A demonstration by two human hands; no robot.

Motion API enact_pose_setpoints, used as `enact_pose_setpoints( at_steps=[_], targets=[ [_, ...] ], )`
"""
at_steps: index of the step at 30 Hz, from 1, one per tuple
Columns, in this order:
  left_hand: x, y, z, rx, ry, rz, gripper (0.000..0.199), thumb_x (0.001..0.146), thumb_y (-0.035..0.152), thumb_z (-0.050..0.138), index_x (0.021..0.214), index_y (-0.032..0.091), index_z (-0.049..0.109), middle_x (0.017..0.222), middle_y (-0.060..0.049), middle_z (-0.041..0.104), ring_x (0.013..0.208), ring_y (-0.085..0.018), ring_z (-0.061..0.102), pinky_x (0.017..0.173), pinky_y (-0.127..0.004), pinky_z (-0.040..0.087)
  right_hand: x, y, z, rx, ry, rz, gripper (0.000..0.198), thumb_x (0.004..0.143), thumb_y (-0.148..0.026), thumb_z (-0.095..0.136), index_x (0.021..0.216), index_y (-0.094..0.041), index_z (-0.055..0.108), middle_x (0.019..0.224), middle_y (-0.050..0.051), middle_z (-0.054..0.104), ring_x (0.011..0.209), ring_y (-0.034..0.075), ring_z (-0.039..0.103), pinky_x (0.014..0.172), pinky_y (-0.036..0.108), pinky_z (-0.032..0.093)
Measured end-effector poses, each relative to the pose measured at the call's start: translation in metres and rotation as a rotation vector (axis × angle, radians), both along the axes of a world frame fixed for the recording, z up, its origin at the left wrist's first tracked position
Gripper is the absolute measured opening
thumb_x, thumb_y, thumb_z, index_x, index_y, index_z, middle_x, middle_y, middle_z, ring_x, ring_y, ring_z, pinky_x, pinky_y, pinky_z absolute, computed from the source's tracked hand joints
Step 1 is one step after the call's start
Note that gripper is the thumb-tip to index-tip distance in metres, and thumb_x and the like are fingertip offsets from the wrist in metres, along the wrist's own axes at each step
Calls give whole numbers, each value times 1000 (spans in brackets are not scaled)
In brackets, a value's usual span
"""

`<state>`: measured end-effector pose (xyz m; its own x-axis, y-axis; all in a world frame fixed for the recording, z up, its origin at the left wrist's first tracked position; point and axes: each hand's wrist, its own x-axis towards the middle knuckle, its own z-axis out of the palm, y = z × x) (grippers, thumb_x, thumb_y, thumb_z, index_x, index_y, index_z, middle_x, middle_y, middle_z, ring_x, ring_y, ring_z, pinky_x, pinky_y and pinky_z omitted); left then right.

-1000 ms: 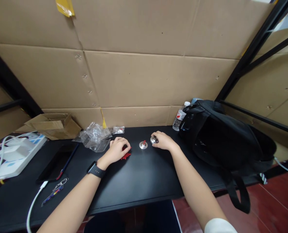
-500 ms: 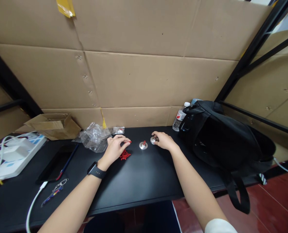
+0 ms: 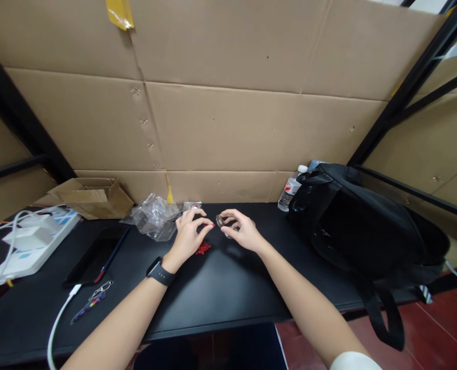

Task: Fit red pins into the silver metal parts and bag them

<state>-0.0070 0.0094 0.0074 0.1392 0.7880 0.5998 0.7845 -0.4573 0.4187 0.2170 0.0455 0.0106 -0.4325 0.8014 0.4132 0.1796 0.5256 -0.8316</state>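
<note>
My right hand (image 3: 242, 230) grips the edge of a small silver disc, a finger cymbal (image 3: 219, 221), raised and tilted on its side. Beneath and behind these fingers, a second finger cymbal is mostly hidden. My left hand (image 3: 192, 231), wearing a black watch (image 3: 160, 271) at the wrist, pinches a small red piece, seemingly cord (image 3: 213, 225), between thumb and index finger. The fingertips of both hands are close, with the raised cymbal just right of the red piece. Below my left fingers lies a small tangle of red cord (image 3: 203, 248) on the black tabletop (image 3: 221, 288).
A crumpled clear plastic bag (image 3: 155, 218) and an open cardboard box (image 3: 97, 199) lie at the back left. Farther left are a phone (image 3: 95, 256), a keychain (image 3: 92, 303) and a white power strip (image 3: 36, 246). Rightward stand a water bottle (image 3: 289, 189) and a black backpack (image 3: 367, 226).
My right hand has moved left and lifted a finger cymbal towards my left hand. The left hand keeps its pinch on the red piece. The view has shifted slightly.
</note>
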Motion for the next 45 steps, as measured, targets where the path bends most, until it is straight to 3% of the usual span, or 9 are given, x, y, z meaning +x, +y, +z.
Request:
enact_pose_setpoints(
  at_steps=[5,17,23,26,29,32,36,41,45],
  targets=[
    [4,-3,2,20,-38,-7,12,94,30,63,93,27,74,119,-7,61,123,-29,50,100,-49,37,-21,-17,-2,-65,135,57,39,85,-34,73,121,-26,61,126,8,66,107,20,68,75,28,55],
    [8,-2,0,2,-166,-12,9,92,27,64,89,26,73,112,-5,60,114,-25,54,100,-43,42,-23,-18,-2,-206,269,117,34,78,-31,80,104,-24,59,131,11,67,107,22,71,79,31,56],
    [11,-7,0,97,-44,26,9,92,27,66,90,26,74,110,-7,62,115,-28,53,97,-45,38,-24,-18,-5,-262,281,107,33,75,-35,83,97,-22,61,128,10,69,101,21,72,86,35,56],
    [10,-9,2,140,2,47,10,92,27,67,88,27,75,111,-7,63,117,-29,51,96,-45,36,-23,-16,-7,-276,252,119,28,82,-39,77,98,-21,63,116,8,72,96,19,72,89,35,55],
    [10,-10,4,158,11,49,10,92,28,68,88,28,76,112,-7,63,118,-29,51,96,-45,35,-19,-14,-3,-152,128,105,20,94,-41,63,100,-22,65,119,8,68,102,19,68,86,33,54],
    [10,-10,5,151,12,15,9,93,29,68,89,28,76,112,-6,63,118,-28,51,96,-44,35,-15,-13,1,12,1,44,18,96,-38,59,97,-22,67,123,9,62,108,19,63,81,30,54],
    [10,-10,6,116,33,-37,11,94,29,65,90,28,75,111,-5,63,117,-27,52,98,-44,35,-13,-14,3,67,-84,14,16,97,-33,56,93,-21,65,119,9,58,102,18,62,80,30,53],
    [11,-11,8,35,-15,3,21,99,27,53,113,29,69,121,-6,61,117,-25,53,97,-43,37,-11,-14,0,236,-319,-70,5,92,-21,60,88,-20,64,120,9,56,112,22,55,100,42,46],
    [14,-11,2,-52,111,-60,17,89,32,68,105,32,73,126,-4,61,123,-29,48,95,-44,37,-9,-14,-2,280,-395,-64,5,91,-18,61,87,-20,63,125,9,55,116,23,52,103,43,43]
  ],
)
